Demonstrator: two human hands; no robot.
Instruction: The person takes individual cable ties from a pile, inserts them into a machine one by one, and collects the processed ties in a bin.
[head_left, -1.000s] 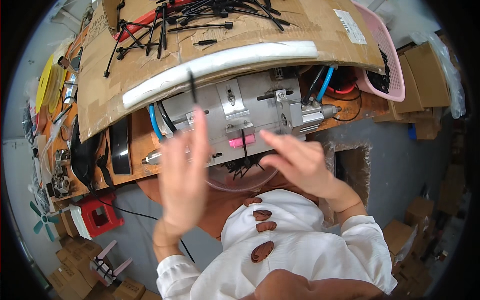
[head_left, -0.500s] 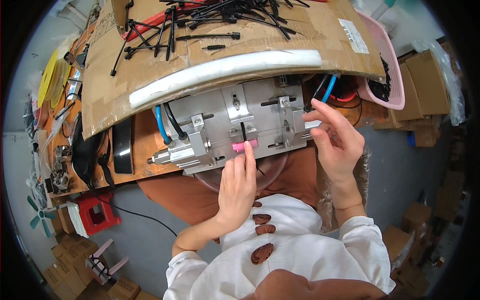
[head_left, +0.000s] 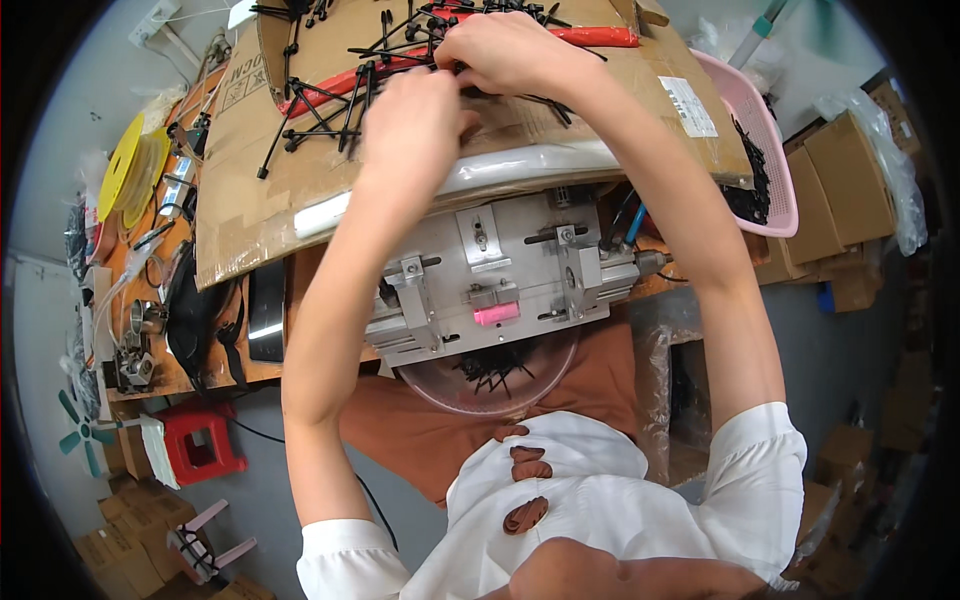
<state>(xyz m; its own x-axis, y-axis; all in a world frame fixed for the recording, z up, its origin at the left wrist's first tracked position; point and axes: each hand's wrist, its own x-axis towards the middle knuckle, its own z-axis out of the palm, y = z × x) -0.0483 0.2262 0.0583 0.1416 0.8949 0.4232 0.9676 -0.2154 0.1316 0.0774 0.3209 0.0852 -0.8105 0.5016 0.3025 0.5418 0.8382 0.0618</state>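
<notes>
On the left, crossed black rods (head_left: 355, 112) are spread over the cardboard (head_left: 250, 220); any single rod is best slid out along its own length, so that its neighbours are not dragged. Next, the left hand (head_left: 412, 120) is held at the pile with fingers curled; whether a rod is gripped cannot be made out. At the middle, a pink block (head_left: 497, 314) is seated near the front edge of the metal fixture (head_left: 445, 240), with no rod laid across it. Just beside the left hand, the right hand (head_left: 500, 50) is bent into the pile, its fingertips hidden and its grasp equally uncertain. At far right, a pink basket (head_left: 787, 200) is seen, well apart.
</notes>
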